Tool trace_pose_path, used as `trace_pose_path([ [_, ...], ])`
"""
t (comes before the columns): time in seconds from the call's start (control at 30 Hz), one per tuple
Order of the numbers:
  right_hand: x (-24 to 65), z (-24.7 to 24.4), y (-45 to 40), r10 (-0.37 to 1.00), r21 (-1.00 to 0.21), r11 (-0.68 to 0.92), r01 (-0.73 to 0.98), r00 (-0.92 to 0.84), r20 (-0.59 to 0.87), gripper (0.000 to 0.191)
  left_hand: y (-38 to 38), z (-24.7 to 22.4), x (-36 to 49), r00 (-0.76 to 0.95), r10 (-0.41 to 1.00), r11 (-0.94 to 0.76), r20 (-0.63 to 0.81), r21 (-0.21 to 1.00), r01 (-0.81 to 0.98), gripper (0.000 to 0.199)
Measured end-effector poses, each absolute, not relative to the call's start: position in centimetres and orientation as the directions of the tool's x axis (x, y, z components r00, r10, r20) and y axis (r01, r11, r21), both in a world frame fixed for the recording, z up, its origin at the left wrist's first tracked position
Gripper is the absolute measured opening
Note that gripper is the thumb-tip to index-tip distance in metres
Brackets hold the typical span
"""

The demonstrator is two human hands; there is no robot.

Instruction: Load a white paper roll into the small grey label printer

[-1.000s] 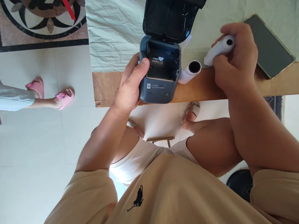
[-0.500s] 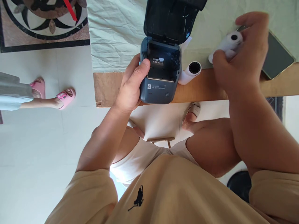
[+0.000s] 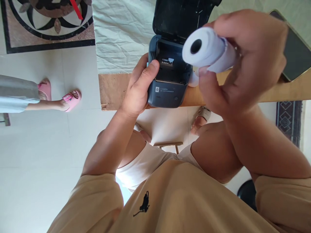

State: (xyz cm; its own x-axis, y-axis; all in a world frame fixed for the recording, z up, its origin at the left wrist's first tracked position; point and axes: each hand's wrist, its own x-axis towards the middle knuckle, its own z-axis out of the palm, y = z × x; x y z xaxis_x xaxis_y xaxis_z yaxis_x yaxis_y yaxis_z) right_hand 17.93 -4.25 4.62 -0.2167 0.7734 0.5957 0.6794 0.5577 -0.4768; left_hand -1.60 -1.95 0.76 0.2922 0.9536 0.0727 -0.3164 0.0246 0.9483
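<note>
My left hand [image 3: 139, 85] grips the left side of a dark blue label printer [image 3: 167, 94], its thumb over the front edge. The printer's black lid [image 3: 178, 19] stands raised, and its paper bay shows a small white label and no roll. Held between the thumb and fingers of my right hand [image 3: 252, 61] is a white paper roll [image 3: 206, 48], its hollow core facing left, in front of the printer's right edge. Behind that roll, another white roll [image 3: 193, 80] rests by the printer, mostly hidden.
A wooden table [image 3: 113, 92] bears a pale green cloth [image 3: 121, 35]. At its right lies a dark phone [image 3: 297, 48]. Another person's feet in pink slippers [image 3: 73, 99] are on the floor at left. A wooden stool edge [image 3: 168, 144] shows between my legs.
My right hand has lifted a white roll off the table's right part and brought it left, up to the printer. The left hand still holds the printer in nearly the same place.
</note>
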Motion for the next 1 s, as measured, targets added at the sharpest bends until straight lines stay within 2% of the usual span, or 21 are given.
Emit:
trace_pose_path([
  [0.07,16.6,5.1,-4.3,0.635,-0.294,0.681,0.671,-0.340,0.694,0.039,-2.1,0.9,-1.6,0.272,0.959,0.012,0.076,0.951,-0.309,0.023],
  [0.13,15.5,5.3,-4.1,0.561,-0.188,0.699,0.690,-0.367,0.742,0.037,-2.3,1.1,-1.6,0.263,0.962,0.010,0.076,0.950,-0.313,0.019],
  [0.3,14.5,4.7,-3.3,0.637,-0.185,0.589,0.787,-0.311,0.706,0.034,-2.4,0.8,-1.9,0.299,0.951,0.023,0.083,0.941,-0.338,0.020],
  [0.47,14.7,4.2,-2.5,0.679,-0.209,0.581,0.787,-0.327,0.657,0.021,-2.2,0.5,-2.3,0.329,0.941,0.043,0.074,0.941,-0.337,0.022],
  [0.73,14.9,4.6,-3.4,0.551,-0.132,0.690,0.712,-0.398,0.733,0.002,-2.5,1.0,-2.3,0.306,0.946,-0.010,0.104,0.955,-0.296,0.022],
  [0.87,15.1,4.4,-4.5,0.525,-0.105,0.722,0.684,-0.443,0.726,0.002,-2.5,1.0,-2.3,0.323,0.938,-0.027,0.126,0.956,-0.294,0.023],
  [0.93,15.4,4.4,-4.7,0.539,-0.118,0.689,0.716,-0.397,0.743,0.004,-2.3,0.9,-2.3,0.337,0.932,-0.026,0.131,0.954,-0.298,0.024],
  [1.0,15.8,4.5,-4.5,0.550,-0.136,0.636,0.759,-0.322,0.771,0.013,-2.2,0.7,-2.3,0.347,0.929,-0.016,0.125,0.954,-0.300,0.027],
])
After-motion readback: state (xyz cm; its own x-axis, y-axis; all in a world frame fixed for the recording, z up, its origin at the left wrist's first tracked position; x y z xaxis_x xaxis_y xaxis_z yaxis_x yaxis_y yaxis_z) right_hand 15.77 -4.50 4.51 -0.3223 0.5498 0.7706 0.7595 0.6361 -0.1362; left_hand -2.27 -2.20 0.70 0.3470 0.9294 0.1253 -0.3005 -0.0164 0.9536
